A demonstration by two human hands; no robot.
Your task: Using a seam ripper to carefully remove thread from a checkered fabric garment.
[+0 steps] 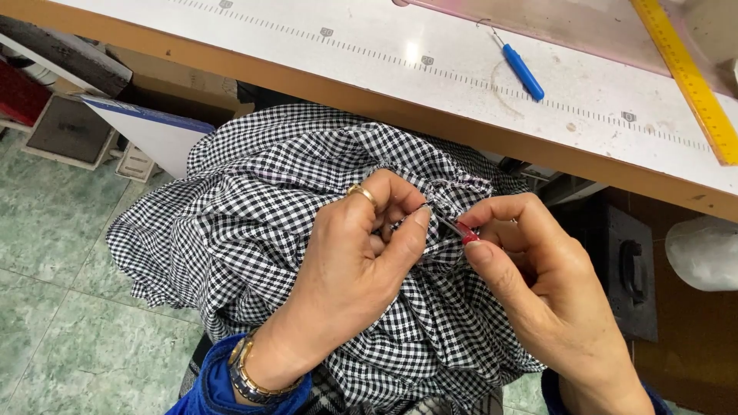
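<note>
Nearest the camera, the left hand [361, 265], with a gold ring and a gold-and-silver wristwatch [244, 375] above a blue sleeve, is closed on a bunched fold of black-and-white gingham checked fabric [231, 223], thumb and fingers pinching it up near a gathered seam. Just right of it, the right hand [538, 284] is closed around a small red-handled seam ripper [460, 230], held between thumb and forefinger with its tip touching the fabric where the left hand's thumb presses. That fabric lies heaped in the person's lap, below the near edge of the worktop, and spills left over the green tiled floor [54, 230].

Judging by how things lie, the seam-picking is under way, not finished: the tool's tip is at the gathers and the puckered seam running far-right from the fingers looks intact. How much stitching is already out cannot be told; no loose thread shows clearly.

On the white worktop [369, 54] with its printed scale lie a blue-handled seam ripper [521, 69], a yellow ruler [692, 77] at far right, and a clear pinkish plastic ruler [553, 19], all well apart from the hands.
</note>
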